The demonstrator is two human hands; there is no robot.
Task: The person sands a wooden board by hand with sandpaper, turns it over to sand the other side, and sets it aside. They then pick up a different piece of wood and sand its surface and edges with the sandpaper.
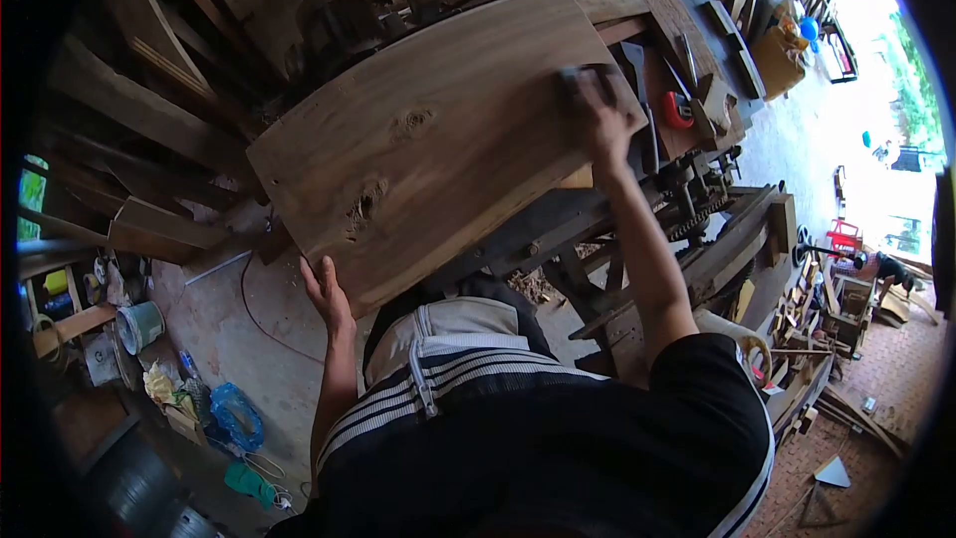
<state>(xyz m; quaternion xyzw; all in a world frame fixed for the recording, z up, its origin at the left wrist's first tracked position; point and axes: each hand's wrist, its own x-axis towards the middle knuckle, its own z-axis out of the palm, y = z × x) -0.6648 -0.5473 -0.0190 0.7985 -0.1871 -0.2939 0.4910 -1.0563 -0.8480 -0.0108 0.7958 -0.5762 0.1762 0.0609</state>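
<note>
A broad wooden board (448, 110) with dark knots lies tilted in front of my body. At its lower left corner, my left hand (329, 294) grips the edge, with the thumb at the top face. My right hand (600, 115) is near the board's right end, smeared by motion, and its fingers are closed over a dark block (576, 78) pressed against the surface. What kind of block it is I cannot tell.
Right of the board, a red tape measure (678, 111) lies on the bench among wood offcuts and tools. Below it are machine parts with a chain (697, 219). Planks (129, 100) lean at the left, near a bucket (140, 327). Another person (889, 274) bends over at the far right.
</note>
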